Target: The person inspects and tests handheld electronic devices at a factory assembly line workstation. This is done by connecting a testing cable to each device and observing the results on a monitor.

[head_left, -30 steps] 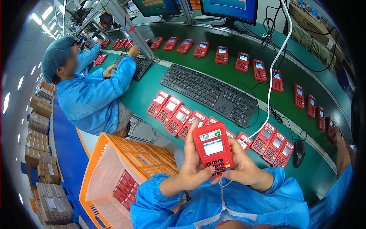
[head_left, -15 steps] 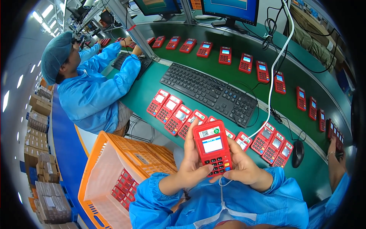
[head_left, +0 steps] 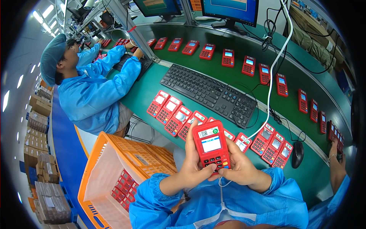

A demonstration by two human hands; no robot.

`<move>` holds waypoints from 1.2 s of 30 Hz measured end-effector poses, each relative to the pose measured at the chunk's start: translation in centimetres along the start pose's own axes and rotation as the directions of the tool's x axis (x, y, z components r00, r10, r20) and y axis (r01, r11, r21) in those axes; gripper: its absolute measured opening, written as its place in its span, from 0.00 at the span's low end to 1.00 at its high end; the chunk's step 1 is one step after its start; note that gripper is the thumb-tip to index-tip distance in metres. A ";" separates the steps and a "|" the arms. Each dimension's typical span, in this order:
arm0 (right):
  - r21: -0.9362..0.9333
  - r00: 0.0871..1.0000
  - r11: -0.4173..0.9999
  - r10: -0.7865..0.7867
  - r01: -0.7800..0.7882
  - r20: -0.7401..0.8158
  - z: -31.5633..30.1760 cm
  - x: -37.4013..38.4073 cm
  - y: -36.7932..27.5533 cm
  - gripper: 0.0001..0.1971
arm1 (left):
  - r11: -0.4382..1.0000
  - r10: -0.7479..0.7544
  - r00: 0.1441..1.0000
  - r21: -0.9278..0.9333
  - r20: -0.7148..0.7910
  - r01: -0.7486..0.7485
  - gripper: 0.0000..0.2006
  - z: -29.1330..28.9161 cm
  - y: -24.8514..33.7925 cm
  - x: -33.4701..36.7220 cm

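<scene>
Both hands hold a red card payment terminal (head_left: 211, 147) upright in front of my chest, its small screen lit. My left hand (head_left: 191, 162) wraps its left side, with the thumb over the lower keys. From the right side my right hand (head_left: 244, 168) grips it, thumb at the bottom corner of the keypad. A row of similar red terminals (head_left: 178, 120) lies on the green bench (head_left: 146, 128) just beyond my hands. Three more terminals (head_left: 272, 144) sit side by side to the right. The held terminal partly covers those behind it.
A black keyboard (head_left: 207, 93) lies beyond the row, a mouse (head_left: 297, 154) to its right. Lit terminals (head_left: 228, 58) line the green conveyor (head_left: 213, 72). A white cable (head_left: 270, 87) hangs across. An orange crate (head_left: 137, 152) stands lower left. Co-workers (head_left: 95, 91) sit left; another's hand (head_left: 335, 152) is right.
The terminals on the conveyor have shifted slightly to the right. My left thumb has moved a little across the keypad, and the screen content differs. Both hands keep their hold.
</scene>
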State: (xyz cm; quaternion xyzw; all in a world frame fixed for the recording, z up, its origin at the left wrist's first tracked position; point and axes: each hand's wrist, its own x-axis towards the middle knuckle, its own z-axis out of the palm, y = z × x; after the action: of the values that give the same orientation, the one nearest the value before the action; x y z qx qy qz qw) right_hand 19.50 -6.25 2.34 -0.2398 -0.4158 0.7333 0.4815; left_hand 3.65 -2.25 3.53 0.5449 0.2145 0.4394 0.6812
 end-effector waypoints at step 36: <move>0.012 0.999 1.000 0.009 -0.009 0.048 0.1 -0.2 -0.6 0.40 | 1.000 -0.008 0.998 -0.019 0.062 0.009 0.50 -0.6 -0.5 0.1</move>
State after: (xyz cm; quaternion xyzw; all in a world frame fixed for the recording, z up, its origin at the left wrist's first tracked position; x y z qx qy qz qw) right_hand 19.80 -6.31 2.88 -0.2212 -0.4217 0.7435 0.4695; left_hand 3.46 -1.87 2.90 0.5506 0.1912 0.4217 0.6946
